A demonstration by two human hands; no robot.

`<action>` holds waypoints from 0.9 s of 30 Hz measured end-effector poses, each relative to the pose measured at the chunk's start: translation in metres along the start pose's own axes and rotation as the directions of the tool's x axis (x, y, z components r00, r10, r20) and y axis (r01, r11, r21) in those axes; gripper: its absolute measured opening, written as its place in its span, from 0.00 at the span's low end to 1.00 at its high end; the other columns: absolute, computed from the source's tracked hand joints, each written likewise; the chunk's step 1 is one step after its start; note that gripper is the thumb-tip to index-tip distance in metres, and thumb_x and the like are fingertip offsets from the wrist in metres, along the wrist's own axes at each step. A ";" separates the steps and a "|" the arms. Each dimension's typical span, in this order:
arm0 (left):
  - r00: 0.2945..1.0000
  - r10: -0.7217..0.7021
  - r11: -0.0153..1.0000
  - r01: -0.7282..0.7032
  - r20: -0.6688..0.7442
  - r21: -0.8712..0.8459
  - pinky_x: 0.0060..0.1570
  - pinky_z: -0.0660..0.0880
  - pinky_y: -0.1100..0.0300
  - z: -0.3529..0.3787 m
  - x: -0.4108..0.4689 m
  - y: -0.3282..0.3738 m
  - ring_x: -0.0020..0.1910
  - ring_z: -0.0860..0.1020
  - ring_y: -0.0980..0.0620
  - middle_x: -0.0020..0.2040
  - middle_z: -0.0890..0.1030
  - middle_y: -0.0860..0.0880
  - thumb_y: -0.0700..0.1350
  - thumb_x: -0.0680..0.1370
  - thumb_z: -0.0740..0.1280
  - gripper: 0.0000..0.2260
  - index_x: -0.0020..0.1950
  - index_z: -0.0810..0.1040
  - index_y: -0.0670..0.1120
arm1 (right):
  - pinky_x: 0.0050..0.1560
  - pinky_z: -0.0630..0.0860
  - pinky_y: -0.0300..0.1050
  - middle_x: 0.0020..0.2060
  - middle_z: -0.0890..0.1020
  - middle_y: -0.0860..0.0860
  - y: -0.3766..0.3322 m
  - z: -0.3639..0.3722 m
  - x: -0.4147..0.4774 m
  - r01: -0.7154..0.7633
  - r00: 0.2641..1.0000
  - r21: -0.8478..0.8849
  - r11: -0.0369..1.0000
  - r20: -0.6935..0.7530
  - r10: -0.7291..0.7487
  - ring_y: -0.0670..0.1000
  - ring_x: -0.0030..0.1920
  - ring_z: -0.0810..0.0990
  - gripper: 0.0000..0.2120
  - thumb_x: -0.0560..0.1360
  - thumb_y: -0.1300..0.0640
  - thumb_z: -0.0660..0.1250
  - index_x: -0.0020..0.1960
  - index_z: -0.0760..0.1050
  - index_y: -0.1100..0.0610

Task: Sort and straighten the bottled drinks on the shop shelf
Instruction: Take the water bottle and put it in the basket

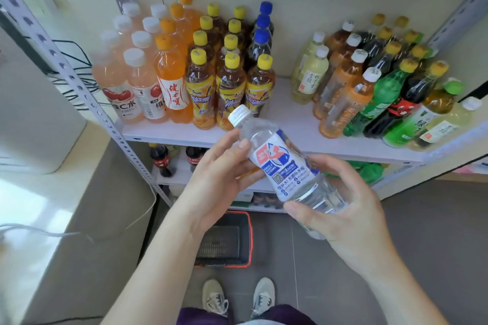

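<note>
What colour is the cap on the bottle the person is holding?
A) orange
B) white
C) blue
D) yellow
B: the clear bottle, gripped by the left hand and the right hand, has a white cap.

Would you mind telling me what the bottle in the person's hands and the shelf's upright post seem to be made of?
Clear bottle: looks like glossy transparent plastic, as the background shows through it; its white ribbed cap is likely plastic too. Upright post: probably painted metal, matt pale grey, punched with regular slots.
</note>
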State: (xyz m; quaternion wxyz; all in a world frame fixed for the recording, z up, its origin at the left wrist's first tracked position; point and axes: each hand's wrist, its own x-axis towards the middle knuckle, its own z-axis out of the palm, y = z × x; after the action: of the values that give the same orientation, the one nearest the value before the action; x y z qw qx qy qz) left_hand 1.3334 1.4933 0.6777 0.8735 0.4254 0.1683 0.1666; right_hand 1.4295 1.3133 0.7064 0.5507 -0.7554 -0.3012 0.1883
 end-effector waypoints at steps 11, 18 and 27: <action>0.920 0.051 0.988 0.009 -0.388 0.153 0.48 0.80 0.38 -0.001 -0.006 -0.060 0.51 0.84 0.37 0.54 0.84 0.40 0.58 0.70 0.74 0.27 0.62 0.72 0.45 | 0.52 0.79 0.42 0.56 0.84 0.50 0.060 -0.042 0.053 -0.490 0.746 0.124 0.863 0.572 0.341 0.48 0.55 0.83 0.32 0.61 0.52 0.82 0.62 0.76 0.42; 0.825 -0.063 0.981 0.156 -0.561 0.119 0.57 0.79 0.46 -0.047 -0.033 -0.111 0.54 0.83 0.42 0.55 0.83 0.38 0.61 0.76 0.68 0.26 0.60 0.71 0.40 | 0.37 0.81 0.47 0.51 0.83 0.59 0.125 0.005 0.059 -0.669 0.738 0.401 0.626 0.461 0.493 0.54 0.45 0.84 0.14 0.67 0.58 0.71 0.52 0.79 0.59; 0.660 -0.061 0.886 0.382 -0.749 0.265 0.34 0.80 0.59 -0.121 -0.074 -0.209 0.34 0.84 0.48 0.35 0.84 0.45 0.57 0.74 0.64 0.11 0.39 0.73 0.51 | 0.42 0.78 0.40 0.47 0.86 0.51 0.238 0.091 0.053 -0.818 0.534 0.096 0.567 0.494 0.686 0.48 0.45 0.85 0.06 0.75 0.54 0.67 0.49 0.83 0.49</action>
State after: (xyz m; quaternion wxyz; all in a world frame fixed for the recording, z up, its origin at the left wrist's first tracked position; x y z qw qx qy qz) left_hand 1.2462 1.4223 0.4516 0.6432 0.4696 0.5798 0.1719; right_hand 1.4723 1.3637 0.4544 0.4507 -0.6553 -0.0126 0.6061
